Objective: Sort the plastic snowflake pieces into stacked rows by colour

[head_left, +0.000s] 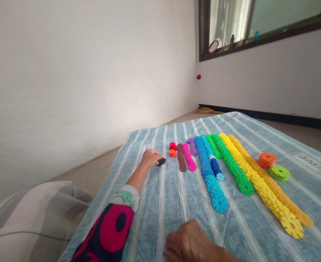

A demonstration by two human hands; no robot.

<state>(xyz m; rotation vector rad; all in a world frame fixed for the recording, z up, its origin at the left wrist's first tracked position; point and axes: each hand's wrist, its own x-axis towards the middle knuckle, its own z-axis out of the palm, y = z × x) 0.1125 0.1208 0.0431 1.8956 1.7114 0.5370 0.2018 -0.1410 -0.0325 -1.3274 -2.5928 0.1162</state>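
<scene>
My left hand (151,157) reaches out over the bed-like striped surface, its fingers closed on a short row of black notched discs (161,162). Just right of them lie a red disc stack (172,146) and an orange disc stack (172,153). Close to me, my right hand (189,243) rests curled in a fist on the cloth; its inner side is hidden. Beyond it stretch rows of overlapping discs: brown (181,157), pink (189,157), purple (193,146), blue (204,156), dark blue (216,165), green (233,165) and yellow (258,182).
An orange-red stack (266,160) and a lime green stack (279,173) sit at the right. Blue striped cloth (149,218) covers the surface. A white wall (94,72) rises behind, and grey-and-white fabric (48,214) lies at lower left with a dark cord (26,232).
</scene>
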